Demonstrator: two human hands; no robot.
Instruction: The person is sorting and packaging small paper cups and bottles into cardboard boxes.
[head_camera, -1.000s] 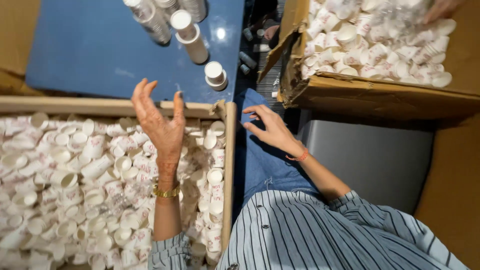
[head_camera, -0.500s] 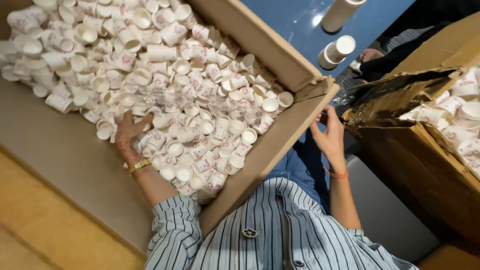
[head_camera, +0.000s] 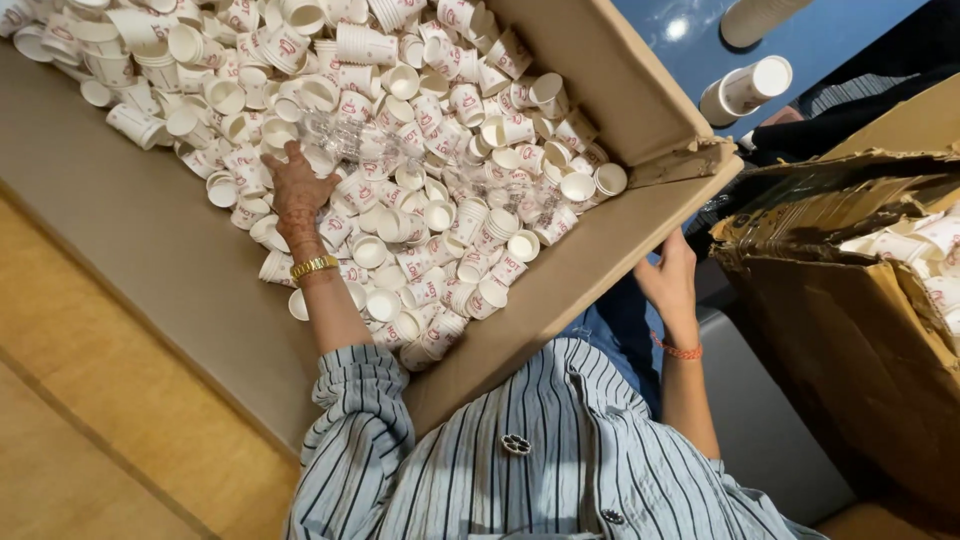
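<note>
A big cardboard box (head_camera: 590, 270) holds several loose white paper cups (head_camera: 420, 150) with red print. My left hand (head_camera: 295, 195), with a gold bracelet on its wrist, lies palm down on the cups near the middle of the pile, fingers spread among them. Whether it grips a cup is hidden. My right hand (head_camera: 672, 280), with a red thread at the wrist, rests with open fingers against the outside of the box's near wall, over my lap.
A second, torn cardboard box (head_camera: 850, 300) with more white cups stands at the right. Stacks of cups (head_camera: 745, 90) stand on a blue table (head_camera: 850, 40) at the top right. A person's dark sleeve (head_camera: 880, 90) lies beside them. Wooden floor is at the lower left.
My view has swung left over the big box. My left hand came down from the box rim onto the cups and reached further in. My right hand stays by the box's outer wall.
</note>
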